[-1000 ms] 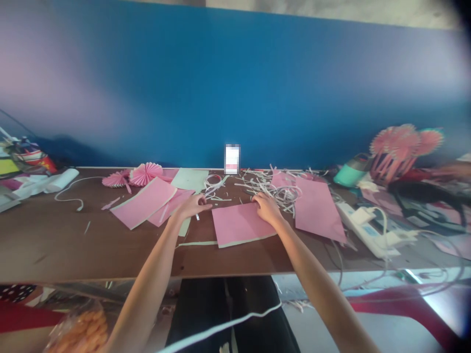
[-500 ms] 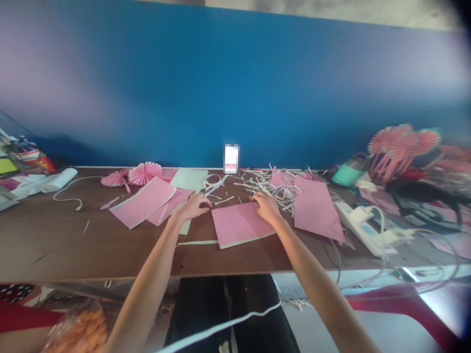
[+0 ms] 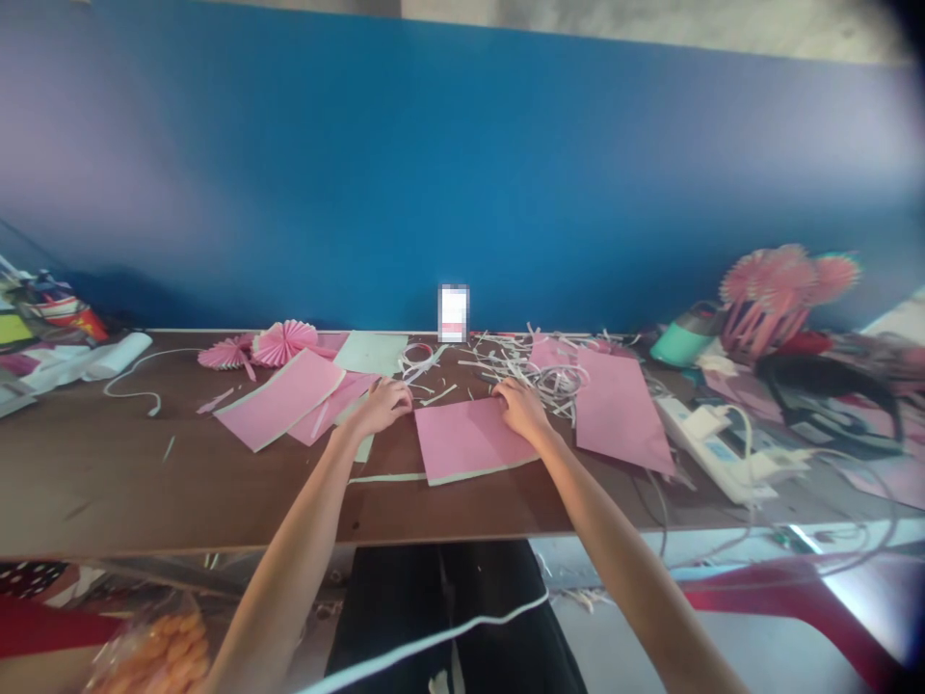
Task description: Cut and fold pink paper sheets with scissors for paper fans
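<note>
A pink card sheet (image 3: 473,441) lies on the brown wooden surface (image 3: 108,472), directly between the hands. The right hand (image 3: 521,407) rests on its top edge, the grip loose and not clamped on it. The left hand (image 3: 377,407) sits just beside the upper left corner, fingers curled; whether that grip closes on anything, one cannot tell. Beyond lie shredded paper strips (image 3: 531,371), another pink sheet (image 3: 622,413) to the right, and, further left, folded pink paper fans (image 3: 284,341) against the wall.

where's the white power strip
In the head view, the white power strip lies toward the person's right end of the table, just right of the large pink paper sheet, with a teal bottle beyond it.
</note>
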`<state>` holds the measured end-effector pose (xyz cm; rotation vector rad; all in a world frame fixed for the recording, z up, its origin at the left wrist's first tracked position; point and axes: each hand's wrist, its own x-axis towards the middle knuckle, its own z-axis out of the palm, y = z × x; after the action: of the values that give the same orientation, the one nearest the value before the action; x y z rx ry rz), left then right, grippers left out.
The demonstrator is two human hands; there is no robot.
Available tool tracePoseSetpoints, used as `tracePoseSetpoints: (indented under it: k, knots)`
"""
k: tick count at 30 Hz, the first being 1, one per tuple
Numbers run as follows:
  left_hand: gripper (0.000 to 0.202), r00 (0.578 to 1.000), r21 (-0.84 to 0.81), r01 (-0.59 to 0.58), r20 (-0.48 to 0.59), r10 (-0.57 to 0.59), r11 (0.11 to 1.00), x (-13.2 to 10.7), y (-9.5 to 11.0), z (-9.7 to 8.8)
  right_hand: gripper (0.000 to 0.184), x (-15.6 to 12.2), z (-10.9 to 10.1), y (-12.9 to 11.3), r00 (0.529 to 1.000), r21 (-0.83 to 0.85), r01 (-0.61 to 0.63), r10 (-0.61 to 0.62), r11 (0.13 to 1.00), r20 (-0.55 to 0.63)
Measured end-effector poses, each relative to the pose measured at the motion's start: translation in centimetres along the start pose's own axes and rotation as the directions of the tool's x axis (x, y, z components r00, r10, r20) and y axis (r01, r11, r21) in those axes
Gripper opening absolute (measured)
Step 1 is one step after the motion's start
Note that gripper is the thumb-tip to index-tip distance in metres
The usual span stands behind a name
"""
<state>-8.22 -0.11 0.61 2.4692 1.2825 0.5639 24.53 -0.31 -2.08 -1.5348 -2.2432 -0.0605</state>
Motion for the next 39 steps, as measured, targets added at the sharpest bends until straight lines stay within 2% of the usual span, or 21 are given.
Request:
tracePoseSetpoints:
  k: [3,6,8,11,13,16,18,21,23,27,39]
  knots:
    - [0.019,0.992,0.03,0.055,-0.113,-0.051,0.998,0.1,-0.3,-0.2,0.031,0.0,-0.1,-0.1,1.0,-0.008,0.004,-0.004,1.0,-0.001]
    - [0.017,0.96,0.037,0.11,-0.264,-0.096,0.993,0.2,-0.5,-0.5,0.029,-0.1,-0.1,-0.1,1.0,-0.017,0.002,-0.002,1.0,-0.004]
    - [0.017,0.943,0.016,0.149,-0.302,-0.137,0.989,0.3,-0.6,-0.7,0.028,-0.1,-0.2,-0.1,1.0,-0.017,-0.004,0.004,1.0,-0.003]
    - [0.019,0.966,-0.052,0.156,-0.202,-0.163,0.986,0.2,-0.6,-0.6,0.03,0.0,-0.2,-0.1,1.0,-0.007,-0.002,0.002,1.0,0.004]
    - [0.023,0.989,-0.087,0.072,-0.123,-0.082,0.994,0.0,-0.5,-0.6,0.031,0.0,-0.2,-0.1,1.0,-0.002,0.002,-0.002,1.0,0.005]
    - [0.023,0.998,-0.086,-0.044,-0.054,0.039,0.995,-0.3,-0.1,-0.6,0.033,-0.1,-0.1,-0.1,1.0,-0.004,0.004,-0.004,1.0,0.002]
    - [0.019,0.999,-0.067,-0.033,0.022,0.034,0.997,-0.4,0.3,-0.6,0.033,-0.1,-0.1,0.0,1.0,-0.006,0.003,-0.002,1.0,0.006]
    - [0.037,0.99,-0.044,0.009,0.138,-0.002,0.999,-0.5,0.8,-0.7,0.033,0.0,0.0,0.1,1.0,-0.004,-0.002,0.002,1.0,0.006]
    - [0.047,0.985,-0.032,0.018,0.17,-0.012,0.999,-0.4,1.0,-0.6,0.033,0.0,0.1,0.1,1.0,-0.001,0.001,-0.001,1.0,-0.004]
    - [0.043,0.983,-0.059,0.004,0.181,0.007,0.998,-0.3,1.2,-0.5,0.033,0.0,0.0,0.0,1.0,0.001,-0.002,0.002,1.0,-0.004]
    - [0.025,0.99,-0.139,-0.06,0.115,0.076,0.988,-0.1,1.1,0.0,0.038,-0.2,-0.5,-0.4,0.999,-0.007,-0.017,0.017,1.0,0.03]
